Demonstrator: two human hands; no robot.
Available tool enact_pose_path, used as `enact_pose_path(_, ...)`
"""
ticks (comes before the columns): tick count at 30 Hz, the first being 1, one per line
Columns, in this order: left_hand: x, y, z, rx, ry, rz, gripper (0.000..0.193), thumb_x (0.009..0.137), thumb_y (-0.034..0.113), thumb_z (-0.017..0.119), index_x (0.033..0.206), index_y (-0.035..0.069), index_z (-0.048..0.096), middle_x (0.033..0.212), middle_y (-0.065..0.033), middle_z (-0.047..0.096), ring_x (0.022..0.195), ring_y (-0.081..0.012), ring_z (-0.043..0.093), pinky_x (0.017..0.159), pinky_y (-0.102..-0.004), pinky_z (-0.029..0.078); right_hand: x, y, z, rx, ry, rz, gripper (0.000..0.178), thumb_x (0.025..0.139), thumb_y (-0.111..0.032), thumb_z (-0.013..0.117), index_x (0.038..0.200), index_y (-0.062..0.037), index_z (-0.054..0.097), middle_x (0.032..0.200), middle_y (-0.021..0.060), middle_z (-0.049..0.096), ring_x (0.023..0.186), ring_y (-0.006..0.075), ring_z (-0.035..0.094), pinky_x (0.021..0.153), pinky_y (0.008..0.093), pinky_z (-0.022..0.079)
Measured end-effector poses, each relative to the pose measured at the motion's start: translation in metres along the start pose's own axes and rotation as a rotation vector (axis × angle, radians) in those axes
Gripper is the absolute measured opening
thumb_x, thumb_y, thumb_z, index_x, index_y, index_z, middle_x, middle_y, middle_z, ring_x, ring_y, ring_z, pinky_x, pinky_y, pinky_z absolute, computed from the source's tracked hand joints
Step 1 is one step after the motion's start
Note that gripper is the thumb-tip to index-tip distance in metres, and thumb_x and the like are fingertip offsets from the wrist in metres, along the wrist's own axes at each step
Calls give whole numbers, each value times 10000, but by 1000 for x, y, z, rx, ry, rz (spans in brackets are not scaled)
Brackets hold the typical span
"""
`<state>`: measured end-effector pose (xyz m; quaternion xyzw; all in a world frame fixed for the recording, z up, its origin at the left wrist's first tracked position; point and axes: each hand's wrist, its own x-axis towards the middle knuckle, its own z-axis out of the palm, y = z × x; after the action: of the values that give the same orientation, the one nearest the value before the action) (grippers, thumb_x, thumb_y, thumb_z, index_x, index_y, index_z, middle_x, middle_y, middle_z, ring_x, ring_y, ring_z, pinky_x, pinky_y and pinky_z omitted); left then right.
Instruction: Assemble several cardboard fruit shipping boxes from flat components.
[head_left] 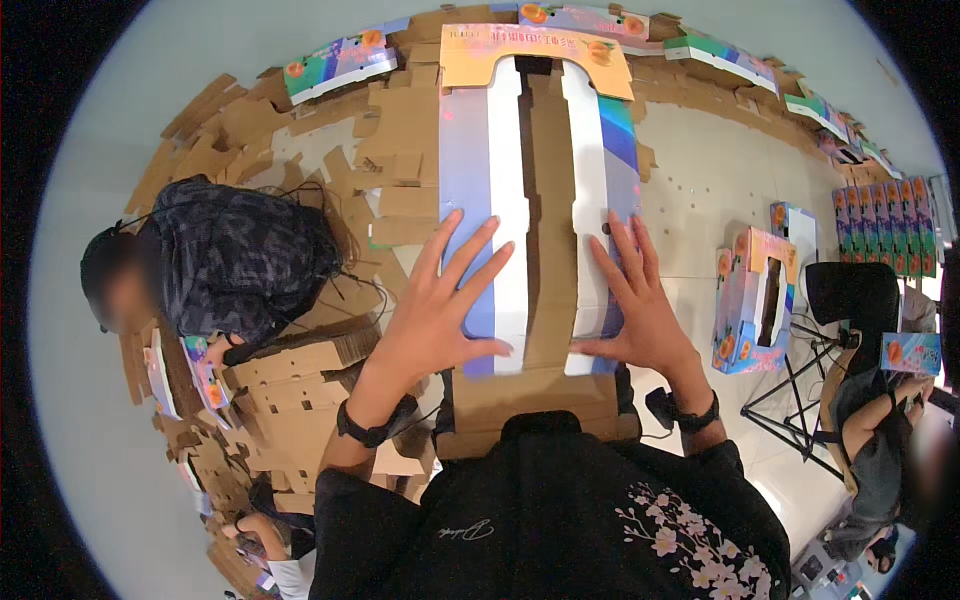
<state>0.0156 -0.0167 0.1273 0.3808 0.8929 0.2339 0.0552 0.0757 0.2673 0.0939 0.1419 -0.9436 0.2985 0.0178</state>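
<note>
A partly folded cardboard carton, lilac and blue outside, stretches away in front of me. Its two long side flaps show white strips, with a brown gap running between them. At the far end stands an orange end panel with a cut-out and printed fruit. My left hand lies with spread fingers across the left flap, its thumb near the flap's close end. On the right flap, my right hand rests the same way, fingers apart. Neither hand is closed around anything.
At the left a person in a dark patterned jacket bends over printed cardboard. Flat brown cardboard sheets cover much of the floor there. To the right stand a printed carton, a black chair and a row of packed cartons.
</note>
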Motion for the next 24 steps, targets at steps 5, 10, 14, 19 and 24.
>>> enact_pose_path(5, 0, -4, 15, -4, 100, 22, 883, 623, 332, 860, 1418, 154, 518, 1552, -87, 387, 1440, -452, 267, 1145, -541, 324, -3, 7, 8, -7, 82, 4, 915, 647, -196, 854, 1468, -164, 452, 1585, 125, 316, 1481, 397, 209, 1179, 512, 286)
enact_pose_path(10, 6, -15, 24, 134, 321, 14, 674, 723, 31, 759, 1358, 154, 569, 1532, -64, 413, 1367, -401, 424, 1056, -467, 466, 8, 25, 25, -36, 368, 1, 732, 634, 19, 742, 1328, -166, 604, 1479, 49, 503, 1414, 330, 396, 1134, 440, 391)
enact_pose_path(14, 13, -15, 35, 174, 437, 51, 646, 727, -15, 732, 1335, 145, 581, 1523, -88, 414, 1345, -390, 461, 1011, -448, 502, 21, 29, 26, -1, 445, 20, 710, 645, 56, 713, 1314, -158, 611, 1465, 41, 518, 1420, 329, 389, 1135, 437, 392)
enact_pose_path(19, -12, -10, 44, 18, 591, -463, 631, 775, 158, 788, 1330, 23, 520, 1355, -189, 518, 1254, -360, 507, 1092, -429, 393, -4, 28, 31, 14, 432, 202, 766, 689, -71, 784, 1399, -109, 499, 1497, 189, 422, 1383, 376, 384, 1141, 448, 338)
enact_pose_path(24, -69, -13, 36, -136, 336, -701, 671, 785, 205, 811, 1344, 19, 491, 1276, -188, 538, 1186, -343, 527, 1044, -423, 402, -68, 53, 43, 130, 307, 640, 695, 808, -214, 801, 1360, 45, 468, 1427, 235, 447, 1280, 318, 467, 1025, 423, 420)
